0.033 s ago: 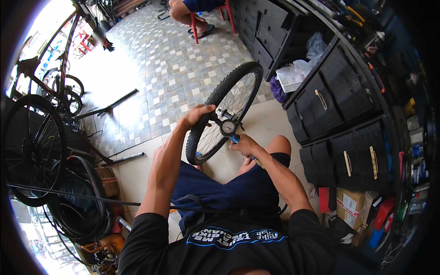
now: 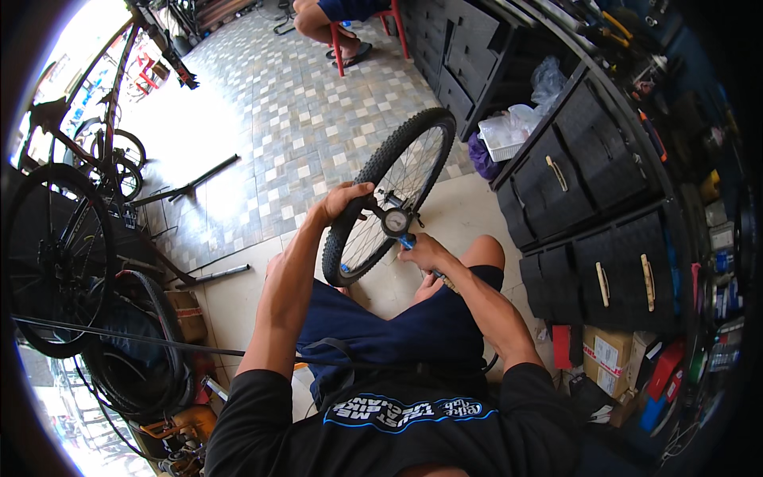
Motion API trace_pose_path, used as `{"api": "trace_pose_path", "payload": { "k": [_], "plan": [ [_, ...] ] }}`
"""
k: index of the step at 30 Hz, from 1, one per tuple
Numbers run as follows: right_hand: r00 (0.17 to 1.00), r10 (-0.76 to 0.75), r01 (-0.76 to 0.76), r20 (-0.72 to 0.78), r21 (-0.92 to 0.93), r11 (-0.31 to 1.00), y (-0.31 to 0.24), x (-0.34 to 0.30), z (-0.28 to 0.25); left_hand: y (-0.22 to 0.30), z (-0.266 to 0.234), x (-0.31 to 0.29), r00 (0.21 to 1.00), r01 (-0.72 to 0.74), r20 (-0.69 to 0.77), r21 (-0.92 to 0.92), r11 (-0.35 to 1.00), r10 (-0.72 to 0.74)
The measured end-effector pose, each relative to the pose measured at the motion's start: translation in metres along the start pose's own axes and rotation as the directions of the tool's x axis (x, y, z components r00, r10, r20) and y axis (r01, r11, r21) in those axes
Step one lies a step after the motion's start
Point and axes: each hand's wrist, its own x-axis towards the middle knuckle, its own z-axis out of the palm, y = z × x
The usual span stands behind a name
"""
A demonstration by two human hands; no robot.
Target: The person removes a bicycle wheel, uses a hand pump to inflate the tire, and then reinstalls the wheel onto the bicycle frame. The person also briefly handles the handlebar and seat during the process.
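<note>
A bicycle wheel with a black knobby tyre stands tilted in front of my knees. My left hand is closed round the tyre on its near left side, fingertips reaching inside the rim. Beside those fingertips is the dark end of a tyre inflator; where it meets the rim is hard to make out. Its round dial gauge faces up between my hands, in front of the spokes. My right hand is closed on the inflator's blue handle, and a hose runs back under the right wrist.
Black drawers line the right side, with cardboard boxes below. Bikes and loose tyres crowd the left. A black stand lies on the tiles. Another person sits on a red stool ahead.
</note>
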Motion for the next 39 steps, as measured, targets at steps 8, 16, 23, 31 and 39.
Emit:
{"api": "trace_pose_path", "payload": {
  "k": [8,16,23,31,39],
  "plan": [
    [0.999,0.012,-0.015,-0.046,-0.061,0.998,-0.003,0.012,0.001,0.007,-0.002,-0.005,0.998,-0.028,-0.049,-0.006,1.000,0.028],
    [0.996,-0.010,0.003,-0.090,-0.075,0.997,-0.002,0.006,0.006,0.050,0.055,-0.012,0.728,0.066,-0.443,0.805,0.590,0.523],
    [0.996,-0.003,-0.006,-0.086,-0.101,0.995,-0.013,0.008,0.011,0.054,0.054,-0.019,0.704,0.127,-0.416,0.871,0.474,0.575],
    [0.998,-0.005,-0.002,-0.065,-0.104,0.995,-0.014,0.014,0.007,0.058,0.042,-0.017,0.759,0.082,-0.340,0.896,0.437,0.554],
    [0.998,-0.021,0.014,-0.067,-0.102,0.995,-0.012,0.016,0.008,0.055,0.040,-0.013,0.761,0.082,-0.345,0.891,0.447,0.549]
  ]
}}
